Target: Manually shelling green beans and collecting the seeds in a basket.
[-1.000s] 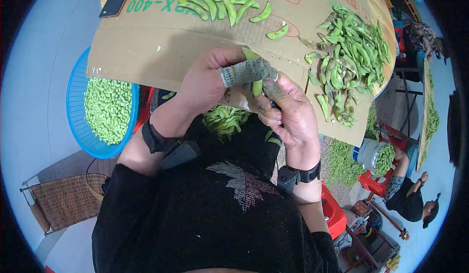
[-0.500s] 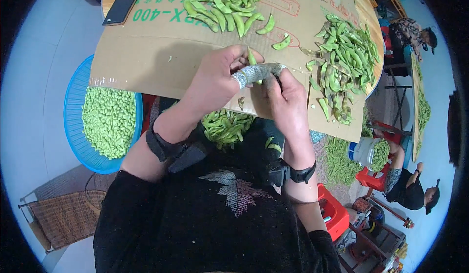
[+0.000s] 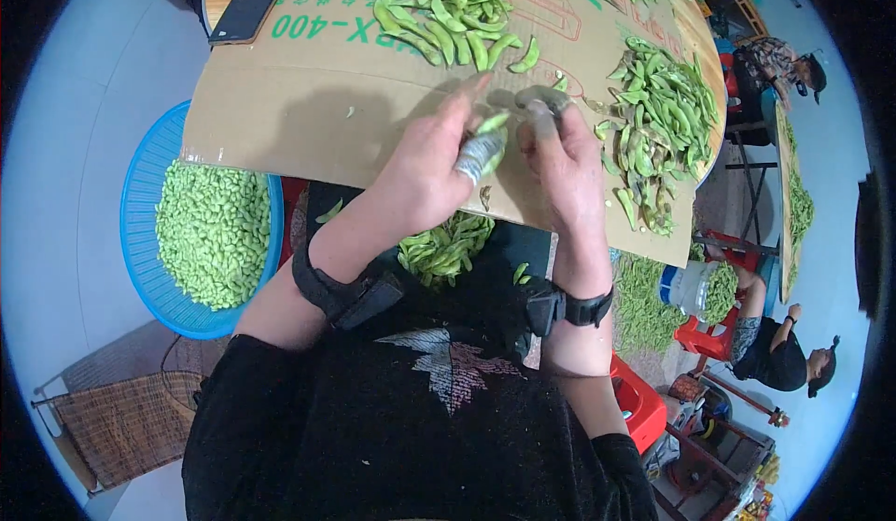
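Observation:
My left hand (image 3: 431, 155) is closed on a green bean pod (image 3: 493, 125), held at the thumb, which is wrapped in whitish tape. Just to its right, my right hand (image 3: 567, 168) is apart from the pod, its fingers bent and smeared by motion. Whether anything is in them I cannot make out. Both hands hover over the near part of a cardboard sheet (image 3: 271, 115). Beyond them lies a heap of green pods (image 3: 457, 19). A second pod pile (image 3: 665, 106), partly browned near its front, sits to the right. More pods (image 3: 450, 249) rest below the sheet's near edge, at my lap.
At left a blue basket (image 3: 142, 241) holds shelled green beans (image 3: 210, 236). A dark flat board (image 3: 250, 3) lies at the far left of the table. Red stools (image 3: 637, 404), a white bucket (image 3: 686, 290) of pods and two other people (image 3: 784, 358) are at right.
My hands have drawn apart: the pod stays in my left hand while the right has moved off it. The view has shifted slightly.

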